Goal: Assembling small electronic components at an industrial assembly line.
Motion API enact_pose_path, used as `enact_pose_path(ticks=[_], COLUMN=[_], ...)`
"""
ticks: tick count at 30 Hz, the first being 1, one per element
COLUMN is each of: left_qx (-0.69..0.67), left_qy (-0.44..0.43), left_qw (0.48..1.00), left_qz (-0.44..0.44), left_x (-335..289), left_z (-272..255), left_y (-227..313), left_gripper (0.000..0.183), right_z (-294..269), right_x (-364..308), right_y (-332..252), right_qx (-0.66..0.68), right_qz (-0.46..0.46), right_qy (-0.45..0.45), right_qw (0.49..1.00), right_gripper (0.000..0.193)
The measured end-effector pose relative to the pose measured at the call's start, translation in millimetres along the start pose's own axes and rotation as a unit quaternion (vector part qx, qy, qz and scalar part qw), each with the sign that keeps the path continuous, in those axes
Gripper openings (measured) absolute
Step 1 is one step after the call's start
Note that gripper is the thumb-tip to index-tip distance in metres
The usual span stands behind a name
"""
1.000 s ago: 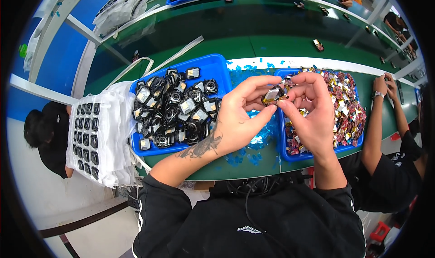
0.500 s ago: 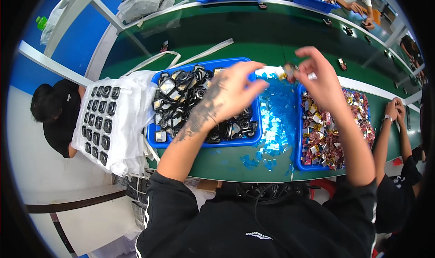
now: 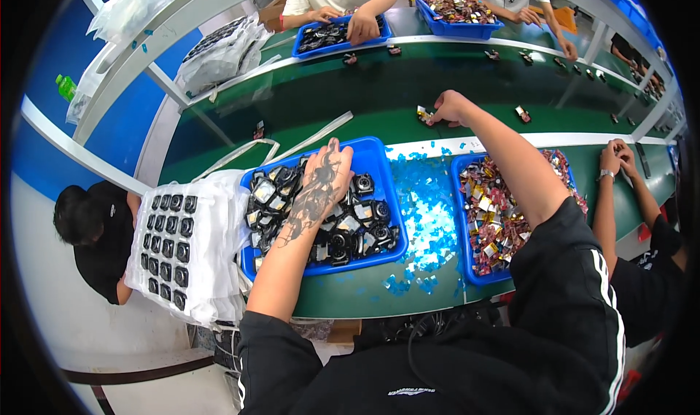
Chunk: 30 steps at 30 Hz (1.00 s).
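My left hand [image 3: 327, 173], back up, is down among black camera-like housings [image 3: 340, 244] with pale square windows, heaped in a blue tray [image 3: 397, 251]. Its fingertips are hidden, so any hold on a housing does not show. Past the white rail, my right hand [image 3: 453, 109] reaches over the green belt [image 3: 394, 109]. Its thumb and fingertips close on a small circuit board piece [image 3: 424, 114] with yellow and whitish parts, at the belt surface.
Blue film scraps [image 3: 426, 225] litter the table between the trays. Right of them stands a blue tray [image 3: 467, 269] of reddish circuit boards [image 3: 496, 218]. White sheets [image 3: 197, 284] holding black housings are stacked at left. Co-workers sit across the belt and on both sides; small pieces lie along the belt.
My left hand has dropped from near the right hand into the tray of housings. My right hand has reached forward over the belt with the small piece. The view has shifted too.
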State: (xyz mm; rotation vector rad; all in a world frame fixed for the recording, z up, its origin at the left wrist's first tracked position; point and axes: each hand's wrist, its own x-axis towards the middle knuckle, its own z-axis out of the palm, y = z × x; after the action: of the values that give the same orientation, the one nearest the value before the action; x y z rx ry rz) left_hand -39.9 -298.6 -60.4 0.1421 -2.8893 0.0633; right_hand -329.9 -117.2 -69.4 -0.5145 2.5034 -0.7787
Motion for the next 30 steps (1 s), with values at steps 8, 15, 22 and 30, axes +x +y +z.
enact_pose_path(ticks=[8,15,22,30], left_qx=[-0.015,-0.031,-0.019,-0.776], left_qy=[-0.142,-0.149,-0.13,-0.071], left_qw=[0.989,0.987,0.99,0.612], left_qz=[-0.045,-0.049,-0.043,-0.138], left_x=[15.1,9.8,19.3,13.0], left_z=[-16.8,-17.1,-23.9,-44.8], left_y=[0.7,-19.6,-21.5,51.5], left_gripper=[0.038,0.027,0.023,0.012], right_z=[-60.2,-125.1,-107.7,-117.8], right_x=[-30.5,-119.6,-107.7,-180.1], right_y=[9.6,29.2,89.7,83.2], right_qx=[-0.007,-0.31,-0.311,-0.11], right_qz=[-0.125,-0.174,-0.203,-0.179], right_qy=[0.0,-0.123,-0.124,-0.001], right_qw=[0.992,0.927,0.92,0.978], right_gripper=[0.017,0.02,0.025,0.009])
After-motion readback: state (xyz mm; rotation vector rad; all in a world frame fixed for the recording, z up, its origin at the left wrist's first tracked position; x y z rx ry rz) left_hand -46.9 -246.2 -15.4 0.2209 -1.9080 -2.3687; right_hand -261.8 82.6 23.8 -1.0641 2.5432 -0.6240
